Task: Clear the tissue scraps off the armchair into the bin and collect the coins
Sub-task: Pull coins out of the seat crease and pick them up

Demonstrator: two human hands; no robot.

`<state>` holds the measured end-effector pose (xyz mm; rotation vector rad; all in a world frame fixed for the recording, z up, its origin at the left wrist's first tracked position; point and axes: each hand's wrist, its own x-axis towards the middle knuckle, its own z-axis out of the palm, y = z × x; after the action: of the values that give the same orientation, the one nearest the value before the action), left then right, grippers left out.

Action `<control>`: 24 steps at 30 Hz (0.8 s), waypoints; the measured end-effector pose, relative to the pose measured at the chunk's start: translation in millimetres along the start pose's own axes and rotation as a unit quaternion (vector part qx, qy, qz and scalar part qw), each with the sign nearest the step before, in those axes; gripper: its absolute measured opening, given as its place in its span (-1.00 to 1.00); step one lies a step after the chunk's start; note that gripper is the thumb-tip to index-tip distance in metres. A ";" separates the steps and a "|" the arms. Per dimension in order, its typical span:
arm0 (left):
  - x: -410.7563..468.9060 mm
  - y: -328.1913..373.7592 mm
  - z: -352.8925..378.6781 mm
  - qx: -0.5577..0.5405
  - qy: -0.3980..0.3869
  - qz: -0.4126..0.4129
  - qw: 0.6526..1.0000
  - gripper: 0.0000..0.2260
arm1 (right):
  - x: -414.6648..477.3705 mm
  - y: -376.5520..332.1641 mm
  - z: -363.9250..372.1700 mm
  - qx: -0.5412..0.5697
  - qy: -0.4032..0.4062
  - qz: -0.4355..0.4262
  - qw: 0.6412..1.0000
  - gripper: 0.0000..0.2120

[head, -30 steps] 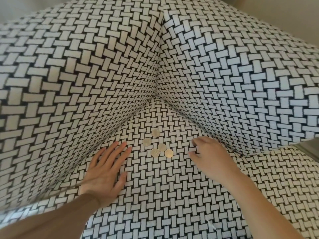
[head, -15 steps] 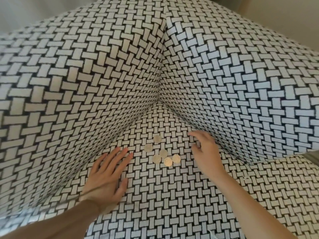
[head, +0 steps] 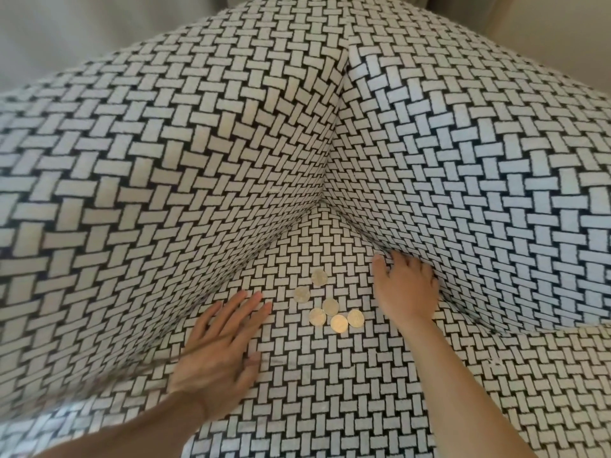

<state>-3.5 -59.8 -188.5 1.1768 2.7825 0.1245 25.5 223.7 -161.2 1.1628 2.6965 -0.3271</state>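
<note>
Pale backdrop [head: 66, 34] fills the top corners behind your armchair [head: 463, 143], which takes up nearly the whole view in black-and-white basket-weave cloth. Two upright padded sides, the left side [head: 148, 176] and the right side [head: 479, 209], meet at a seam that runs down to the inner corner of the seat [head: 330, 408]. Your left hand [head: 221, 352] lies flat on the seat near the foot of the left side, palm down. Its fingers [head: 238, 312] are straight and slightly spread, pointing toward the corner and gripping nothing, and their tips stop just short of the coins. Your right hand [head: 405, 289] sits at the crease where the seat meets the right side, back of the hand up. Its fingers are bent, with the tips pushed toward that crease and mostly hidden, so you cannot tell whether they hold anything. Six coins [head: 330, 306] lie flat on the seat between your two hands. Four are bunched close together, some touching or nearly so, and two lie a little apart from them, nearer the corner. None of the coins is touched by either hand.
</note>
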 end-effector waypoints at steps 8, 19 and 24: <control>1.1 1.2 -1.2 -0.001 0.004 -0.005 1.000 -0.45 | 2.5 -3.3 -6.5 -0.039 -0.043 -0.022 0.998 -0.39; 2.6 0.9 -2.8 -0.005 0.005 0.000 1.000 -0.47 | -25.1 24.4 -13.8 -0.008 -0.099 -0.072 0.992 -0.33; 0.8 0.4 0.0 0.005 -0.008 -0.004 1.000 -0.45 | -19.4 17.9 -4.0 -0.026 -0.093 -0.030 0.995 -0.27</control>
<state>-3.8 -58.9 -188.6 1.1650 2.7765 0.1008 51.4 223.3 -154.7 0.9861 2.5657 -0.3523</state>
